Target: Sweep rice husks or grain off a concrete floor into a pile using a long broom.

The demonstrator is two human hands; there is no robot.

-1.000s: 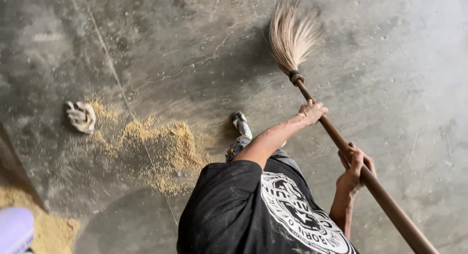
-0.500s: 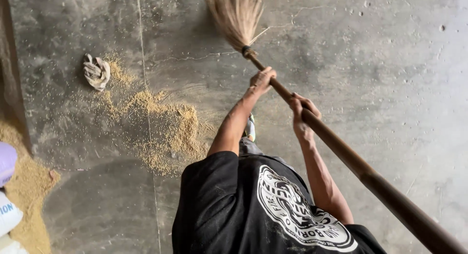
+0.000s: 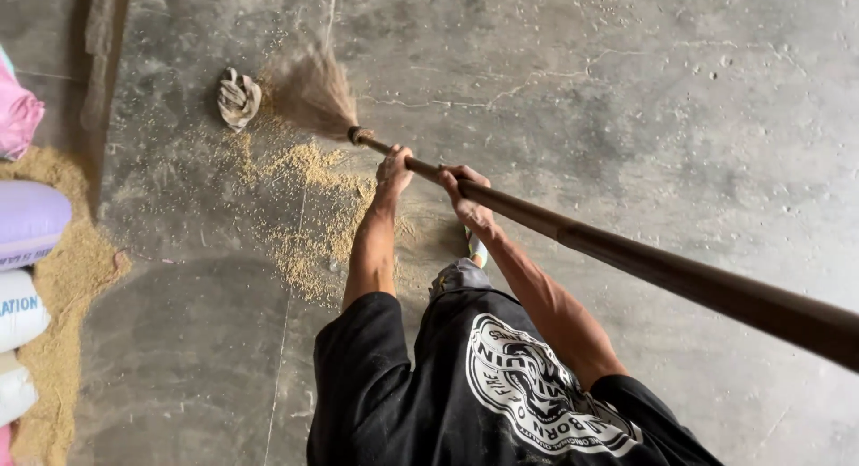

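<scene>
A long brown wooden broom handle (image 3: 626, 256) runs from the lower right up to a straw broom head (image 3: 309, 90), blurred with motion, on the concrete floor. My left hand (image 3: 394, 169) grips the handle close to the head. My right hand (image 3: 465, 198) grips it just behind. The bristles sit at the upper edge of a scattered patch of yellow grain husks (image 3: 304, 207), right beside a crumpled pale rag (image 3: 238, 97). My black printed shirt (image 3: 483, 385) and one foot (image 3: 477, 249) show below.
Stacked sacks, pink (image 3: 18, 117), lilac (image 3: 31, 220) and white (image 3: 20, 309), line the left edge on a strip of spilled yellow grain (image 3: 63, 287). Grey cracked concrete floor (image 3: 626, 99) spreads to the right and top.
The broom head has swept from the upper right leftward to the rag and the husk patch. Both hands moved left with the handle, and the view shifted so the sacks show more.
</scene>
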